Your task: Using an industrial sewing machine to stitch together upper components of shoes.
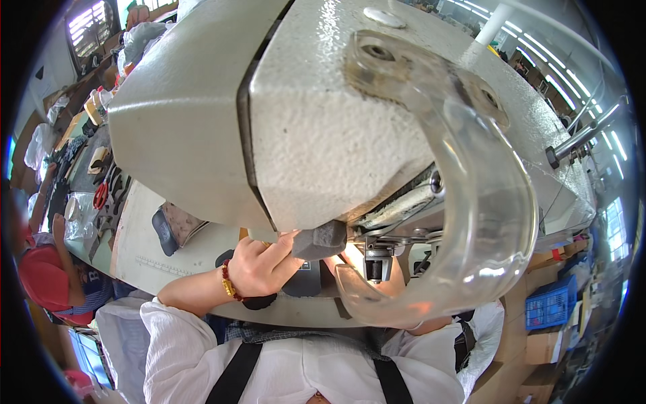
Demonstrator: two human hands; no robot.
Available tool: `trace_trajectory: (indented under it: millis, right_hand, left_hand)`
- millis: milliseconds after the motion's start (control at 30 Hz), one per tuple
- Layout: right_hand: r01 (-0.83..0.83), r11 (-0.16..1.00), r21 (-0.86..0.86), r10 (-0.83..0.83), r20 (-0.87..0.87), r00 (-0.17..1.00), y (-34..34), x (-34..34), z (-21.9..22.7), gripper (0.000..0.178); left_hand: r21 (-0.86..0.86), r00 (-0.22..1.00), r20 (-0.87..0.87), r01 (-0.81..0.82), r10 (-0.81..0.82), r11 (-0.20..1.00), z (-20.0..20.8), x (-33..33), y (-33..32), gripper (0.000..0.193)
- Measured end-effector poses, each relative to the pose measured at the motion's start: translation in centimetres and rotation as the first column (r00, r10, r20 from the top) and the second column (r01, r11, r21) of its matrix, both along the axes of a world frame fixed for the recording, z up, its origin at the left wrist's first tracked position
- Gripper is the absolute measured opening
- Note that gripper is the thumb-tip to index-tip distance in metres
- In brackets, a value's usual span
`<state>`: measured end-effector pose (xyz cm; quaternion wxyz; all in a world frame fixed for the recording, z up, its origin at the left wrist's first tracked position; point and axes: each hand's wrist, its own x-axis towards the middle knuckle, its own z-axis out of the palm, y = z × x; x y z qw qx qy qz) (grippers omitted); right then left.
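Observation:
The pale head of a sewing machine (336, 128) fills the upper middle and covers much of the work. My left hand (259, 268), with a red and gold bracelet at its wrist, is closed, its fingers curled beside a dark grey padded block (321, 240). What its fingertips hold is hidden. Below that hand lies a dark piece of material (303, 283). My right hand (393, 277) shows only in part behind the clear curved guard (484, 222), close to the machine's presser parts (378, 264); its fingers are hidden.
On the white table (151, 236) to the left lies a dark and brownish shaped piece (176, 230). Farther left, red-handled scissors (101, 195) rest among dark strips. Another person in a red cap (44, 273) sits there. A blue crate (552, 303) and cardboard boxes (544, 347) stand at right.

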<state>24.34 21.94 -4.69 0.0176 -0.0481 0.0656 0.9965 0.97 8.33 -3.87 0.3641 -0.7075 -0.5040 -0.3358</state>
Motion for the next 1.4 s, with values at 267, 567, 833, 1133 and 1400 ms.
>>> trace_trajectory:
  millis: [267,567,833,1133,1400]
  right_hand:
    - [-0.158,0.658,-0.737,0.169,-0.06,0.984,0.7,-0.9,4.9,0.049]
    - [-0.063,-0.953,-0.295,0.018,-0.264,0.964,-0.8,-0.9,5.4,0.072]
    - [-0.013,-0.949,-0.315,0.054,-0.203,0.978,0.0,-1.0,5.4,0.066]
    - [-0.077,0.088,-0.993,0.205,-0.057,0.977,1.5,-0.8,5.0,0.052]
    - [-0.057,-0.871,-0.487,0.099,-0.287,0.953,0.1,-0.2,5.3,0.049]
  left_hand:
    - [0.009,0.995,0.021,0.1,-0.1,0.995,0.5,-0.9,0.9,0.017]
    - [-0.128,0.985,0.11,0.144,-0.131,0.981,1.5,-0.6,-0.1,0.025]
    - [-0.133,0.958,0.215,0.22,-0.188,0.966,1.1,-2.2,0.6,0.035]
    - [-0.091,0.81,0.503,0.396,-0.301,0.914,0.6,-3.4,1.1,0.049]
    - [-0.173,0.931,0.124,0.362,-0.345,0.916,2.5,-4.5,0.7,0.033]
